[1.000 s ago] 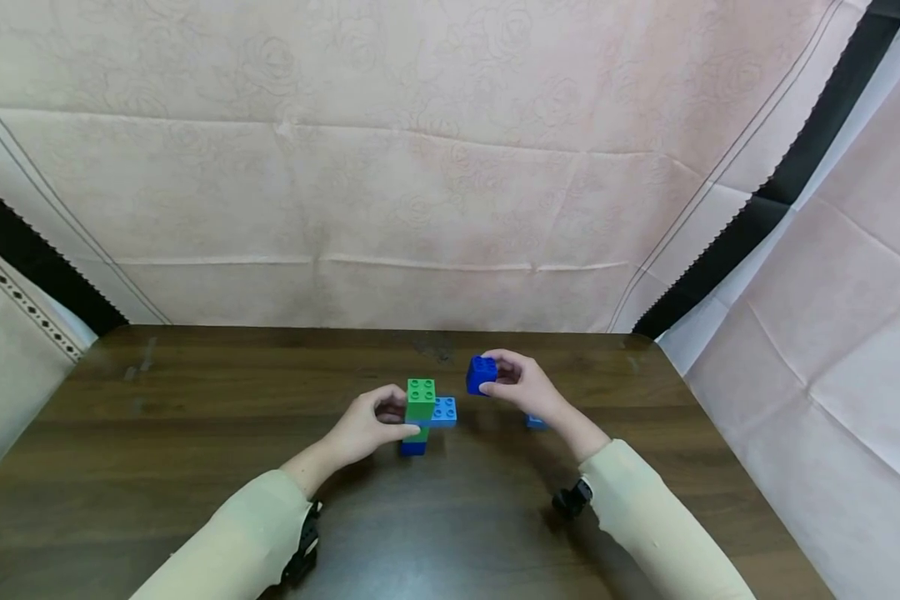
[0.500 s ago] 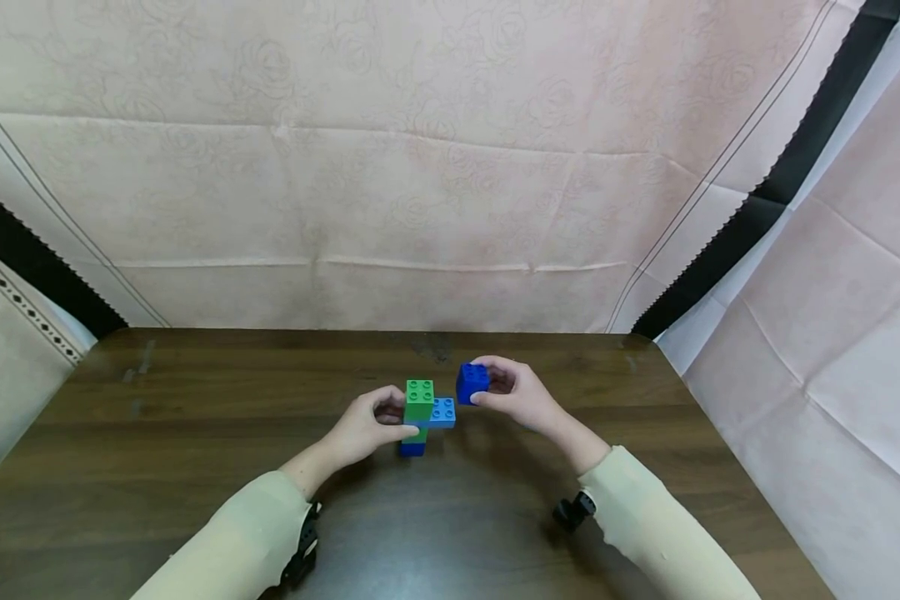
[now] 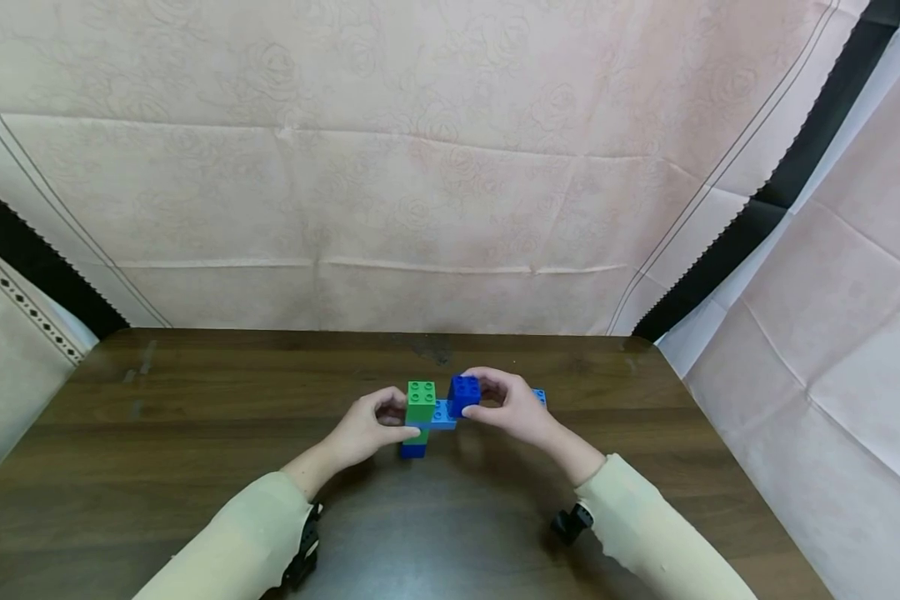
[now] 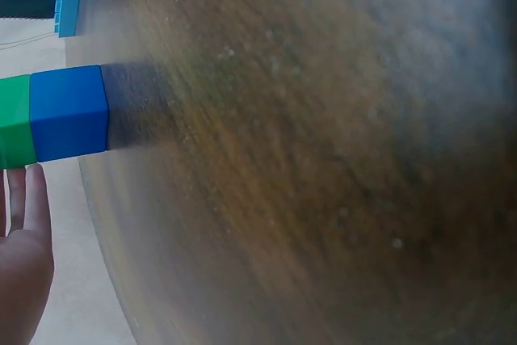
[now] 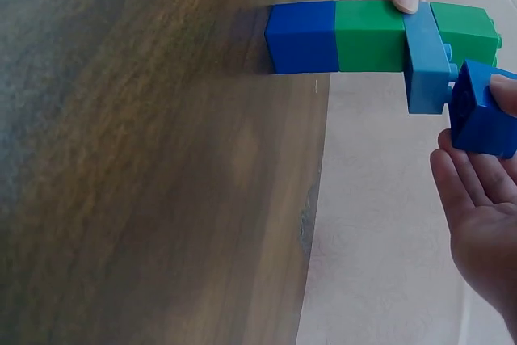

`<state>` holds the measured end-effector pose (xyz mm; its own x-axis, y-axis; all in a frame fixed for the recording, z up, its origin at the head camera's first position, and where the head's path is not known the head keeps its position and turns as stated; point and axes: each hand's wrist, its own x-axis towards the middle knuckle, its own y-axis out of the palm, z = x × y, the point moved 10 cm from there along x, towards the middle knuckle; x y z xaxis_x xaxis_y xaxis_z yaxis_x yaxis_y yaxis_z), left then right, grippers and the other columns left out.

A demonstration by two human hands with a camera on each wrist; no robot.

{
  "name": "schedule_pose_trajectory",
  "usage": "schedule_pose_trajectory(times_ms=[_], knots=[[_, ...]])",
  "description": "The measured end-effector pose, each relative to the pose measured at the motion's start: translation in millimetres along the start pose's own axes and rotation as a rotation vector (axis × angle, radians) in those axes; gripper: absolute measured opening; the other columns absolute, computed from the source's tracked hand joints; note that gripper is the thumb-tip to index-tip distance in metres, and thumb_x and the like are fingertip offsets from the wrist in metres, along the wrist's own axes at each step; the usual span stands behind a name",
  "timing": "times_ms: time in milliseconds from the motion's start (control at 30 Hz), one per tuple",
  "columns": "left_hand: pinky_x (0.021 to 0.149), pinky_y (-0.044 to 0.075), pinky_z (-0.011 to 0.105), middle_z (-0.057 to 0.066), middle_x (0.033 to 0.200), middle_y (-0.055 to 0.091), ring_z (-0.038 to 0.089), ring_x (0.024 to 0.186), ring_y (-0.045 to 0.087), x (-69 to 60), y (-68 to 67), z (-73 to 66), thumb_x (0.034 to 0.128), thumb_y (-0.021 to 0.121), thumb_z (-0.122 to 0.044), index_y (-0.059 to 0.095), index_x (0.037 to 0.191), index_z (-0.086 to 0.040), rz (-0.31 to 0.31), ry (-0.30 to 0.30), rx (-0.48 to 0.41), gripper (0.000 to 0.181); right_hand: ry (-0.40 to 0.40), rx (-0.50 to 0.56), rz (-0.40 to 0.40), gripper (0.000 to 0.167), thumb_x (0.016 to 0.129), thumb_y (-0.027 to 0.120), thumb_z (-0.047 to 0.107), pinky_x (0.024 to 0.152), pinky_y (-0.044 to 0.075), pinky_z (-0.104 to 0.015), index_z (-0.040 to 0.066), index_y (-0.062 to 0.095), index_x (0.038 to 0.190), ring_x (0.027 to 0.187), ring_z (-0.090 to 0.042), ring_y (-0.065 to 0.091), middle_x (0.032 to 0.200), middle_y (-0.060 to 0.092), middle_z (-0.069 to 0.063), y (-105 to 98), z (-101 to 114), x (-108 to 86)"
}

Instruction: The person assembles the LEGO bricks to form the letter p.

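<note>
On a dark brown wood-grain table (image 3: 420,533), an upright tower of studded plastic bricks (image 5: 370,36)

Nearest are two pale green sleeves (image 3: 232,533), with a black device (image 3: 300,550) at the left wrist. Beyond them, the person's left hand (image 3: 363,427) steadies the tower, its grip narrowed about it between thumb and fingers. From the bottom up, the tower runs dark blue, green, light blue, green; the light blue piece juts rightward. Right of the upper green piece, the right hand (image 3: 517,408) pinches a dark blue square plastic brick (image 3: 464,394) in its grip, just by the jutting studs; whether they touch cannot be told. Past that hand, a loose light blue studded brick (image 4: 69,4) lies on the table. Farthest hangs pale, rose-patterned cloth (image 3: 390,200).
</note>
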<state>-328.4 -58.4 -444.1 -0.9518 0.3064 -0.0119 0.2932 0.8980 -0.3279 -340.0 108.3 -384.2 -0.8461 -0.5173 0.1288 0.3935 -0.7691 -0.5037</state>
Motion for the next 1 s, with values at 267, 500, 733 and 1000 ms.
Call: schedule_pose_trajectory(times_ms=[267,500,733,1000], knots=[[0.089,0.052,0.034,0.008,0.105,0.062,0.016,0.095,0.06,-0.6,0.4,-0.7,0.0806,0.074,-0.021,0.058,0.104,-0.008,0.015,0.005,-0.012,0.03,-0.006,-0.019,0.011,0.039,0.085,0.069,0.017,0.088,0.049,-0.029,0.011,0.057,0.121,0.098,-0.021,0.057,0.11,0.064,-0.009,3.2,3.6,-1.5],[0.089,0.051,0.037,0.007,0.104,0.062,0.016,0.094,0.059,-1.4,-1.4,-1.4,0.0808,0.073,-0.019,0.059,0.103,-0.008,0.005,0.005,-0.001,0.029,-0.016,-0.064,0.011,0.039,0.085,0.07,0.019,0.092,0.048,-0.033,0.013,0.058,0.121,0.1,-0.02,0.059,0.111,0.065,-0.007,4.5,4.6,-1.1],[0.09,0.051,0.038,0.006,0.104,0.062,0.017,0.094,0.058,-2.4,-1.0,-2.5,0.0811,0.073,-0.019,0.058,0.103,-0.009,0.0,-0.002,0.012,0.028,-0.037,-0.082,0.014,0.04,0.085,0.069,0.021,0.096,0.047,-0.042,0.014,0.057,0.123,0.106,-0.023,0.06,0.114,0.065,-0.006,5.8,5.0,0.1],[0.091,0.051,0.037,0.004,0.103,0.062,0.016,0.095,0.059,-0.7,-1.3,-1.2,0.0794,0.075,-0.022,0.059,0.101,-0.012,-0.005,-0.011,0.013,0.029,-0.025,-0.091,0.01,0.041,0.086,0.068,0.023,0.097,0.046,-0.043,0.016,0.056,0.124,0.107,-0.022,0.06,0.114,0.066,-0.004,5.8,4.6,-1.4]])
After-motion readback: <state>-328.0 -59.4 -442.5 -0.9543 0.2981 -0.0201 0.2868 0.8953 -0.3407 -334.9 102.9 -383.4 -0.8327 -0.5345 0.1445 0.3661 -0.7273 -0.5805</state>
